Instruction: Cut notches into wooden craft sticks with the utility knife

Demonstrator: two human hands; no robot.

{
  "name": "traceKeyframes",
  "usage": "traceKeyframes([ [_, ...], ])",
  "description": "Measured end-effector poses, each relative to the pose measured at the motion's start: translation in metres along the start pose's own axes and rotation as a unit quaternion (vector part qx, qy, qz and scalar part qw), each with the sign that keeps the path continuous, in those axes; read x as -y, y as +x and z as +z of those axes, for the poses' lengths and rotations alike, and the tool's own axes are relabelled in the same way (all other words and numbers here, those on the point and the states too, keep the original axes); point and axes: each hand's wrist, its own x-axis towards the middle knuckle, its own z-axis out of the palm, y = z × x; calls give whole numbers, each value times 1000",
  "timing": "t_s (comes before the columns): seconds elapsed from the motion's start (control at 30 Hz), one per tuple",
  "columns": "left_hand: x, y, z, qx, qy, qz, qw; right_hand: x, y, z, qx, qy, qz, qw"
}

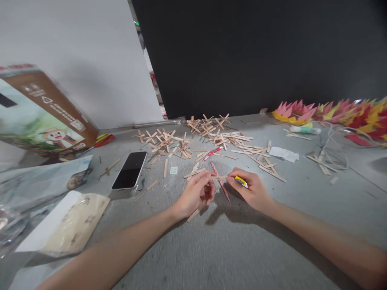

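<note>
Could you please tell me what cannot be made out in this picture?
All in the head view:
Yellow object: partly hidden by the right hand.
Held wooden stick: one end covered by the left hand.
Box: cut off by the left edge; its small print is blurred.
Paper decorations: cut off by the right edge.

Looks like a craft workspace, judging by wooden sticks (237, 139) and spiky coloured paper (294, 110) strewn over a grey table (181, 257). Seems walled at the back by plain white (90, 60) and dark panels (256, 52).
</note>
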Motion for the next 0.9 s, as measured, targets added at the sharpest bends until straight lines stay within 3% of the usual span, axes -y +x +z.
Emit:
traceKeyframes([
  [0.27,2,-3,3,-45,79,44,995,2,0,0,50,1,-16,999],
  [0.53,5,-3,5,-50,75,68,994,-2,0,6,99,-54,-147,983],
  [0.63,9,-2,5,-15,83,66,994,-4,-2,8,103,-80,-146,981],
  [0.8,7,-1,5,-60,97,101,988,-8,-7,5,83,-105,-105,985],
  [0.9,8,-2,4,-40,89,77,992,-8,-9,2,61,-121,-96,986],
])
